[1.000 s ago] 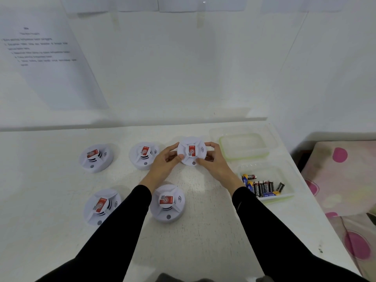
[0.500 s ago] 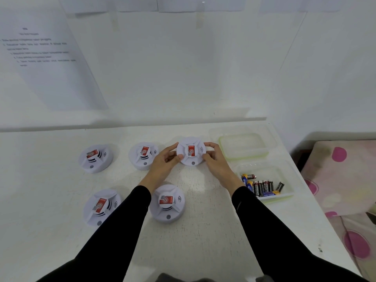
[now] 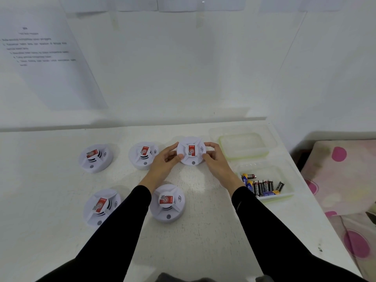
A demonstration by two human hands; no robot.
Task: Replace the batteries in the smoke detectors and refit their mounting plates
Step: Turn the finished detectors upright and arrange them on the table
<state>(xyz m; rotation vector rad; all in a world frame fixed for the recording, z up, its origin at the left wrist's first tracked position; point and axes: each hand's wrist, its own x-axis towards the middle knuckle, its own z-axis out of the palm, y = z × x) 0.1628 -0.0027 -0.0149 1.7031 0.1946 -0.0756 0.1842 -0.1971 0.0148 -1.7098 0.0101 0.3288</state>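
A person's left hand [image 3: 162, 163] and right hand [image 3: 218, 162] are gripping a white smoke detector [image 3: 191, 152] by opposite sides of its rim, fingers curling round it. It is sitting face up, just beyond and left of the clear battery tray [image 3: 264, 169], resting on or hovering low over the white table [image 3: 203, 231]; which, I cannot tell. 4 other smoke detectors [image 3: 167, 202] are lying farther left of the tray. Judging ahead: turning it over and twisting the mounting plate off with an even, 2-handed grip is likely going to work best.
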